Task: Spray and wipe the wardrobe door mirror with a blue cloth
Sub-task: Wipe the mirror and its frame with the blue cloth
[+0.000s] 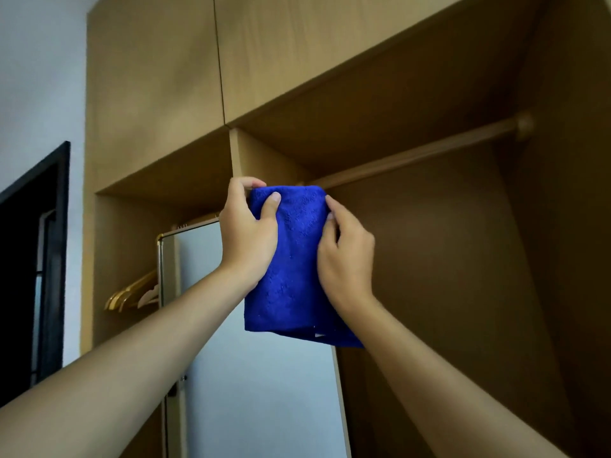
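Up high, both hands are raised and clamped on the blue cloth (291, 259). The left hand (248, 236) pinches its upper left corner, thumb pressed on the near face and fingers curled over the top edge. The right hand (344, 256) grips the right edge, fingertips tucked into the fabric. Between them the cloth hangs folded into a tall rectangle, its bottom fold drooping loose below the right wrist.

It looks like soft, light microfibre: limp, not slippery, nothing to break. It would probably handle best bunched or folded into a pad under a flat palm, since a corner pinch lets the rest flap.

Just behind and below the cloth stands the mirror (258, 375), a tall pane in a thin gold-coloured frame, its top left corner showing left of the left hand. Whether the cloth touches the glass cannot be told. No spray bottle is in view, so wiping seems to be the step in hand.

Further out is the wardrobe (155, 94), its right bay open with a hanging rail (429, 150). Wooden hangers (132, 294) hang at far left, beside the mirror.
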The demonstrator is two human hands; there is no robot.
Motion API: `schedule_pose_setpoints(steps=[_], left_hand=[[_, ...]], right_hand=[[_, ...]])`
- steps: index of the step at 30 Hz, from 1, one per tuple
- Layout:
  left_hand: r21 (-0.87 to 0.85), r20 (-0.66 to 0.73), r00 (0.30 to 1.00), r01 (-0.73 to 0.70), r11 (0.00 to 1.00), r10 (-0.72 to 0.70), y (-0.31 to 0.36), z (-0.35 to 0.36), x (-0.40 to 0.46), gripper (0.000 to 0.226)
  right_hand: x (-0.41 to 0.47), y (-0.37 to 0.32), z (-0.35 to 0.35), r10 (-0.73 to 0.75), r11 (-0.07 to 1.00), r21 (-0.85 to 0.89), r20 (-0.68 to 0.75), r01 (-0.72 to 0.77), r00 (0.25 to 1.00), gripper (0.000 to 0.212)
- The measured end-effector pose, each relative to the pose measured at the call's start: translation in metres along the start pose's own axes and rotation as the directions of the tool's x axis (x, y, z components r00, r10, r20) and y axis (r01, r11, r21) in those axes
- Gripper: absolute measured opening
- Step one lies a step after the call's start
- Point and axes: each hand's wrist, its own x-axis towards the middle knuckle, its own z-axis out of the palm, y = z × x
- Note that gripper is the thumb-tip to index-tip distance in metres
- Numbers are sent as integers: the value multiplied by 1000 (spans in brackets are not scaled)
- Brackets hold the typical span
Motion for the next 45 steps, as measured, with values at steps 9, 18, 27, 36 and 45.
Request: schedule_pose_setpoints(steps=[9, 18, 27, 36, 45], left_hand=[[202, 51, 989, -145, 969, 138, -24, 4, -11, 14], [241, 598, 589, -779, 579, 543, -44, -6, -65, 37], [129, 757, 389, -876, 464, 525, -87, -16, -123, 42], [48, 791, 281, -914, 403, 543, -100, -25, -175, 37], [-74, 876, 80, -952, 298, 476, -83, -17, -171, 40]], right_hand=[[-33, 19, 7, -41, 976, -195, 254, 93, 966, 69], [-96, 49, -4, -15, 987, -151, 247, 54, 969, 68], [-165, 75, -20, 107, 975, -218, 281, -45, 954, 70], [-240, 97, -39, 110, 968, -249, 268, -41, 957, 62], [-242, 106, -34, 141, 979, -171, 195, -108, 971, 59]])
